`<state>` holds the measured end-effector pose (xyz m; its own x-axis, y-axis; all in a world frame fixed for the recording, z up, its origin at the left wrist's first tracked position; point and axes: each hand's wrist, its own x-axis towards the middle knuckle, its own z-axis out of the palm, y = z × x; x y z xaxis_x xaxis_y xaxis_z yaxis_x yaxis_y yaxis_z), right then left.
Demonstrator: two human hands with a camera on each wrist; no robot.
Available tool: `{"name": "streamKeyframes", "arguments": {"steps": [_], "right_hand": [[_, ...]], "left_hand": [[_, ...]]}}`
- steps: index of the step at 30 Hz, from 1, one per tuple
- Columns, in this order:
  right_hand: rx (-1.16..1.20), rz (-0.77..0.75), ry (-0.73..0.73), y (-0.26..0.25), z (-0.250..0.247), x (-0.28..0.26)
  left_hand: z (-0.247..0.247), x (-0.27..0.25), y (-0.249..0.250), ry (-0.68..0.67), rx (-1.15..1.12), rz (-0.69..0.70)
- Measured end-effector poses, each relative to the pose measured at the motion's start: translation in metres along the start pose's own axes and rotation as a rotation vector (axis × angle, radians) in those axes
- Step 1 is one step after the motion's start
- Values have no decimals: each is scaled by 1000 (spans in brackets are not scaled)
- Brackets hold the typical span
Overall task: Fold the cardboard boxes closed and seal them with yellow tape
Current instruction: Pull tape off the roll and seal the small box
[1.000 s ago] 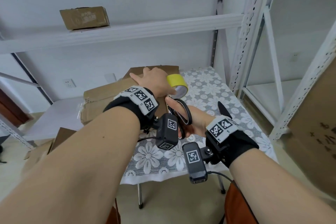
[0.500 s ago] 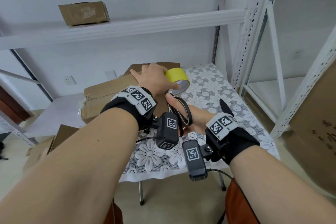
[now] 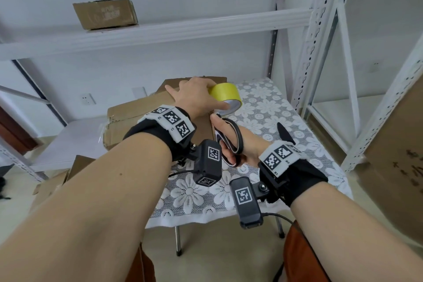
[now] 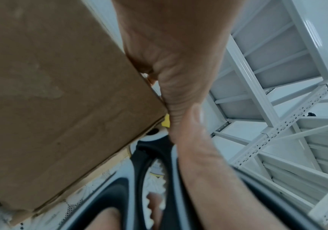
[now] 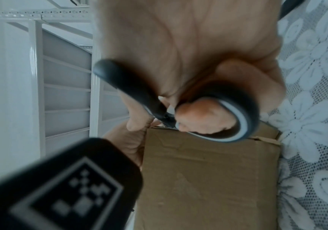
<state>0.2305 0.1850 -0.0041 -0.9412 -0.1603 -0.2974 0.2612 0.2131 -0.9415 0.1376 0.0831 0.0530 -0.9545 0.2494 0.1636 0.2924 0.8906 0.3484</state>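
A closed brown cardboard box (image 3: pixel 142 112) lies on the lace-covered table (image 3: pixel 263 107). My left hand (image 3: pixel 199 96) is over the box's right edge and grips the yellow tape roll (image 3: pixel 225 95), thumb on the roll's near side. Only a sliver of the yellow roll (image 4: pixel 165 123) shows past the box (image 4: pixel 51 93) in the left wrist view. Just below it, my right hand (image 3: pixel 240 144) holds black-handled scissors (image 3: pixel 231 135), fingers through the loops (image 5: pixel 238 109). The box's side (image 5: pixel 208 171) is right under the scissors. The cut end of the tape is hidden.
Another small cardboard box (image 3: pixel 105 14) sits on the white shelf (image 3: pixel 183 30) above. A large carton (image 3: pixel 400 155) stands at the right edge. White metal racking (image 3: pixel 320 52) flanks the table on the right. Flattened cardboard (image 3: pixel 57 181) lies on the floor at left.
My left hand has lifted the tape roll a little higher over the box's right edge. The right hand with the scissors has stayed close beneath it.
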Motion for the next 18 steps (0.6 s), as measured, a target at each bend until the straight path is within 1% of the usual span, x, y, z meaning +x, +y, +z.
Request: {"name": "streamKeyframes", "arguments": {"steps": [3,8,11,14,18], "right_hand": [[-36,-23,27,2,-1,1],[-79,62,-78,2,0,6],[-85,71,-73,2,0,5],[-91,91,-86,2,-3,3],[-121,130,-77,-3,-7,-1]], "left_hand": [[0,3,-2,18,-45,-4],[5,8,-6,-16,-114,26],[6,12,-10,-24,-134,27],[-1,9,-7,-41,-210,-16],[-5,13,-4,-24,-350,-67]]}}
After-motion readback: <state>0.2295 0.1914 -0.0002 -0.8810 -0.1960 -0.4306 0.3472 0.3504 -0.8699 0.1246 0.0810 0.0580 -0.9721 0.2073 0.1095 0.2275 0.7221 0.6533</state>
